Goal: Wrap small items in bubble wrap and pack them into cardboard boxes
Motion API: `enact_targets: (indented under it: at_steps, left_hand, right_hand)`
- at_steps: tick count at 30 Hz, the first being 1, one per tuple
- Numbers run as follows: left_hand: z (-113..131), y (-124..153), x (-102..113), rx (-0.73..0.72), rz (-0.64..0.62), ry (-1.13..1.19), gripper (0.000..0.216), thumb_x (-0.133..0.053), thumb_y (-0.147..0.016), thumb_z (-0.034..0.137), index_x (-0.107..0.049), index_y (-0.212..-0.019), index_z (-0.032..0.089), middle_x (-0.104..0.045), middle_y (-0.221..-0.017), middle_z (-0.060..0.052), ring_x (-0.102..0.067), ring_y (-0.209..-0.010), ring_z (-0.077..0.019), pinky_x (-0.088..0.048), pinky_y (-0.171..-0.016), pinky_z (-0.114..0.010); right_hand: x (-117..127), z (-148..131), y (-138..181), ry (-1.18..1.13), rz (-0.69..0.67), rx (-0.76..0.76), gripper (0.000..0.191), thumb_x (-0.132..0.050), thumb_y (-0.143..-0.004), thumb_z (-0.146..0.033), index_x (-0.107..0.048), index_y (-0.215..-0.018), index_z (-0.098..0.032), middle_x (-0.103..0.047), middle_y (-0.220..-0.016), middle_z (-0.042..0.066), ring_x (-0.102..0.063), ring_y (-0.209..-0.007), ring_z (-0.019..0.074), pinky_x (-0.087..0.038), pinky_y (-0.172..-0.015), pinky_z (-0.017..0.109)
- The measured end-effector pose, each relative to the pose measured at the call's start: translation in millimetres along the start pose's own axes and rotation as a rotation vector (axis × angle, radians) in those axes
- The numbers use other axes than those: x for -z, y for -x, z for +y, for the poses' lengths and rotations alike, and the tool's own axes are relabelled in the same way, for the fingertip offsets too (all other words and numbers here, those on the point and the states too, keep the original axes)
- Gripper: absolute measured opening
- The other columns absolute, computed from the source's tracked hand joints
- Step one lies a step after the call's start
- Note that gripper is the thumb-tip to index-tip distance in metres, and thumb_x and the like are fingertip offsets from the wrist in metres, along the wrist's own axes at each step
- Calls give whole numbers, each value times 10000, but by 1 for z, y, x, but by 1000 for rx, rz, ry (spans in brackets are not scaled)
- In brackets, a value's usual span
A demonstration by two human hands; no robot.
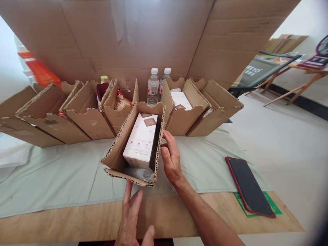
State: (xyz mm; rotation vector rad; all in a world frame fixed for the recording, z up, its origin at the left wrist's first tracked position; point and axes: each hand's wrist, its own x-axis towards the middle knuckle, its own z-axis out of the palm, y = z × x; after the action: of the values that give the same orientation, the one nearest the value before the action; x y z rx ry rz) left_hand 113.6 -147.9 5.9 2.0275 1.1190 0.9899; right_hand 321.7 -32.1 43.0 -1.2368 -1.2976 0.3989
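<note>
In the head view an open cardboard box (115,150) sits at the middle, pulled forward of the row. Inside it a white printed carton (140,140) leans, with clear bubble wrap (140,173) at the near end. My right hand (172,159) rests along the box's right side, its fingertips at the wall. My left hand (130,215) is below the near edge, fingers apart, the index fingertip at the front wall; whether it presses there I cannot tell.
More cardboard boxes (82,119) stand in a row to the left and right. Two water bottles (153,89) stand behind. A dark phone with red edges (249,184) lies over a green card (273,203) at the right. Tall cardboard (153,37) walls the back.
</note>
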Motion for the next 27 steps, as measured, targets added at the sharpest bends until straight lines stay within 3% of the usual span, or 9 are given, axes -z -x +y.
enact_targets:
  at_steps: [3, 8, 13, 15, 18, 21, 25, 27]
  left_hand:
    - [6, -4, -3, -12, -20, -7, 938, -579, -828, 54, -199, -1625, 369, 18, -1752, -49, -155, -1582, -424, -420, -1173, -607]
    - [18, -31, -12, -75, -111, 93, 914, -512, -850, 38, -146, -1634, 333, 85, -1748, -72, -44, -1601, -397, -358, -1199, -641]
    - [14, -88, -21, -1, -150, 135, 843, -558, -873, 96, -236, -1607, 357, 116, -1745, -46, -44, -1599, -411, -422, -1164, -635]
    - [12, -115, -26, 41, -189, 177, 814, -570, -852, 115, -299, -1590, 323, 125, -1743, -56, -99, -1591, -430, -513, -1098, -595]
    - [10, -152, -37, 70, -258, 228, 810, -588, -820, 147, -341, -1579, 287, 136, -1740, -76, -181, -1567, -462, -661, -859, -456]
    - [4, -178, -48, 65, -251, 210, 820, -605, -796, 166, -360, -1573, 263, 143, -1739, -93, -241, -1541, -486, -670, -727, -381]
    - [-10, -194, -55, 70, -276, 162, 809, -627, -785, 202, -390, -1559, 212, 82, -1741, -145, -312, -1520, -466, -645, -867, -468]
    - [-15, -193, -51, 34, -367, 101, 770, -653, -774, 211, -455, -1516, 146, -64, -1729, -209, -319, -1521, -454, -552, -1033, -567]
  right_hand:
    - [1, 3, -4, -33, 3, 9, 572, -451, -1013, -607, -526, -1475, -278, -481, -1561, 105, -436, -1452, 270, -501, -1070, 449]
    - [9, 8, -11, -92, 29, -76, 603, -405, -1009, -643, -579, -1429, -246, -551, -1522, 90, -475, -1436, 272, -354, -1220, 487]
    - [14, 12, -9, -133, 190, -163, 533, -410, -1017, -608, -656, -1308, -235, -664, -1383, 96, -590, -1308, 275, -442, -1135, 506]
    - [16, 16, -9, -141, 246, -189, 515, -412, -1020, -593, -668, -1271, -223, -687, -1333, 106, -623, -1253, 274, -475, -1083, 506]
    - [19, 22, -11, -110, 289, -203, 497, -404, -1025, -576, -676, -1243, -222, -682, -1334, 114, -623, -1240, 271, -478, -1061, 500]
    - [21, 26, -12, -72, 298, -194, 477, -411, -1023, -566, -682, -1223, -228, -670, -1351, 115, -625, -1231, 269, -475, -1057, 496]
    - [23, 25, -12, -38, 268, -174, 434, -423, -1030, -530, -697, -1185, -231, -652, -1384, 110, -601, -1276, 269, -454, -1087, 499]
    - [24, 24, -11, -4, 228, -156, 386, -482, -1012, -508, -714, -1136, -226, -675, -1348, 109, -603, -1275, 269, -457, -1089, 489]
